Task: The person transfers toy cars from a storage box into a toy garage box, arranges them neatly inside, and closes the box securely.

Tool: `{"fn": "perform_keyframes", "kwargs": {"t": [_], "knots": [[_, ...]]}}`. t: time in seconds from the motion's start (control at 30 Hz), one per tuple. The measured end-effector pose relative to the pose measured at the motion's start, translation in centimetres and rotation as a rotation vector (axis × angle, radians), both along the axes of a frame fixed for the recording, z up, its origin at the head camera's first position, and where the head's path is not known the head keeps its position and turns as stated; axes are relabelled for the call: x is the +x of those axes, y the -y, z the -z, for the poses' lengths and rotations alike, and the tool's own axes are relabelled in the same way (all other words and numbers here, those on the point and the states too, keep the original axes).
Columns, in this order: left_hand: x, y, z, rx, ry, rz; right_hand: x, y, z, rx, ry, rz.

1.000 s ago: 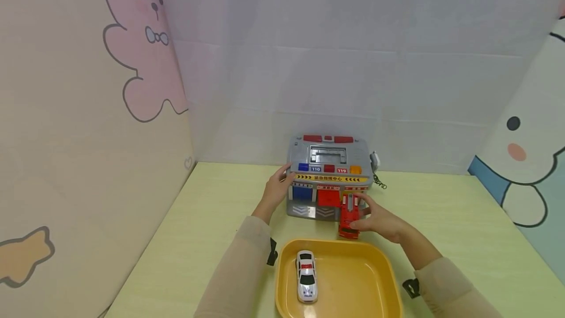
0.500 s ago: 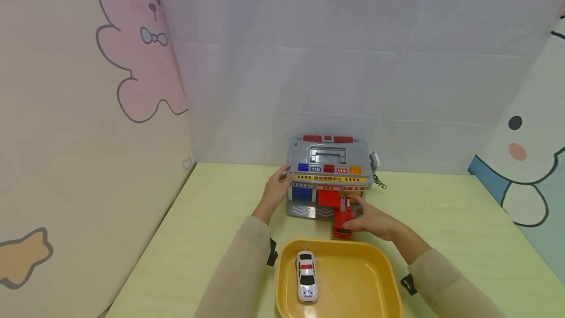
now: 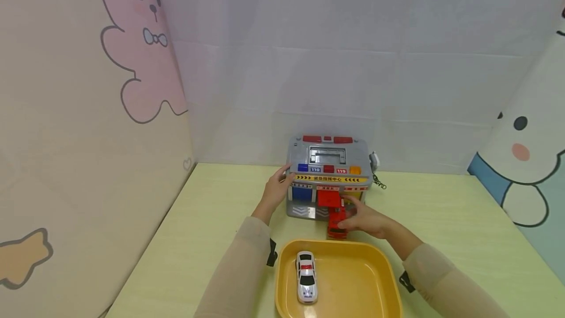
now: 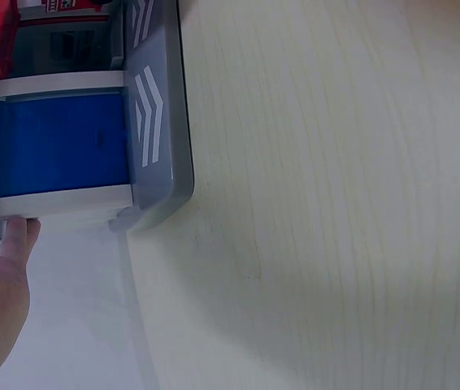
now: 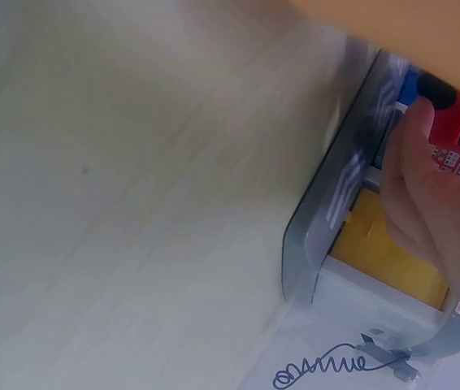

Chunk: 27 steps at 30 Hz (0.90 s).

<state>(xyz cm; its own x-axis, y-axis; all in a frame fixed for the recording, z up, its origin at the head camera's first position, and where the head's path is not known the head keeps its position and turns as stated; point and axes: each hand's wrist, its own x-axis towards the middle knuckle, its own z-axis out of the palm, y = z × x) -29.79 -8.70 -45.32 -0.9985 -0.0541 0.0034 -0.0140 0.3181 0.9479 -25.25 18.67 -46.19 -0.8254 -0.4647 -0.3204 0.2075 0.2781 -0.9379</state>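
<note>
A grey toy emergency station (image 3: 300, 153) stands at the back of the table, its middle red door (image 3: 328, 198) swung up. My left hand (image 3: 274, 193) steadies the station's left side, its straight fingers (image 4: 17, 242) against the wall beside the blue door (image 4: 59, 146). Between thumb and fingers, my right hand (image 3: 368, 220) grips a red toy fire truck (image 3: 337, 224). The truck points lengthwise at the middle bay, its far end overlapped by the raised door. In the right wrist view, a yellow door (image 5: 388, 248) closes the bay beside that hand.
A yellow tray (image 3: 335, 245) sits at the front of the table, with a white toy police car (image 3: 306, 277) lying in its left part. A handset (image 3: 374, 160) with a coiled cord hangs on the station's right side. Curtain walls (image 3: 238, 87) surround the table.
My right hand has moved the fire truck leftward, from in front of the yellow door to the middle bay under the raised red door. My left hand has stayed in place.
</note>
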Motion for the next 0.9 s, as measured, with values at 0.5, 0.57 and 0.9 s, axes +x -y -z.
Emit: {"fn": "perform_keyframes", "kwargs": {"t": [0.5, 0.57, 0.9], "knots": [[0.2, 0.0, 0.0, 0.001, -0.008, 0.003, -0.6, 0.9, 0.8, -0.043, 0.022, 0.006], [0.2, 0.0, 0.0, 0.001, -0.01, 0.003, -0.6, 1.0, 1.0, -0.046, 0.023, 0.007], [0.3, -0.1, 0.0, 0.006, -0.013, -0.005, -0.7, 1.8, 1.3, -0.061, -0.022, 0.018]]}}
